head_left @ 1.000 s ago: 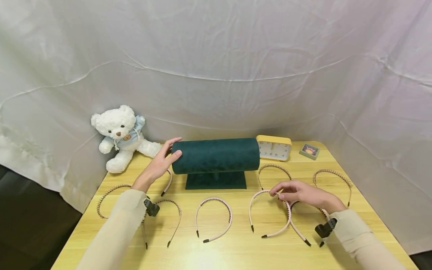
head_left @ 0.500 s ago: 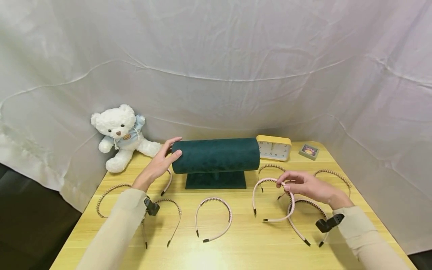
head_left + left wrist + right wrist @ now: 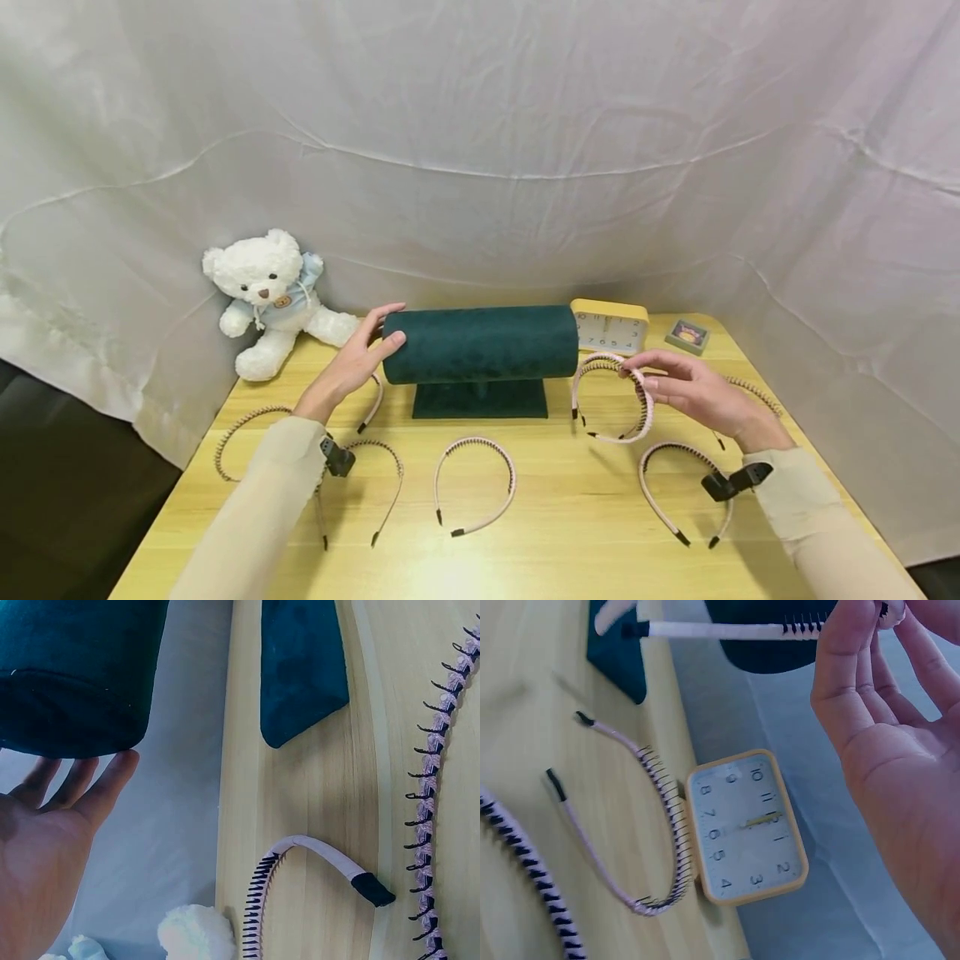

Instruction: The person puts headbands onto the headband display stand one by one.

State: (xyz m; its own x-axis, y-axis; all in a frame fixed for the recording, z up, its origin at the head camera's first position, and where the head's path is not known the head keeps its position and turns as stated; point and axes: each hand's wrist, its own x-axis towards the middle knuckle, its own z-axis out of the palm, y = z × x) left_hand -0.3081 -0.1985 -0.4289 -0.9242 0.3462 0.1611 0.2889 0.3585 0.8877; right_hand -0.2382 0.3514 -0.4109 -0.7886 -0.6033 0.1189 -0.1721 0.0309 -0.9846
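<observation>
A dark green velvet cylinder stand is at the middle back of the table. My left hand rests against the cylinder's left end; the left wrist view shows straight fingertips touching its rim. Off to the right, my right hand pinches a pink headband by its upper right curve, with both black tips hanging free. In the right wrist view, one straight arm of the held headband crosses near the cylinder's end. Another spiky headband lies behind it, partly hidden in the head view.
Headbands lie at the middle, right and left of the wooden table, with several more about. At the back stand a white teddy bear, a yellow clock and a small grey box.
My right hand has lifted the pink headband off the table and carried it away from me, slightly right, towards the clock. The left hand has stayed at the cylinder's end.
</observation>
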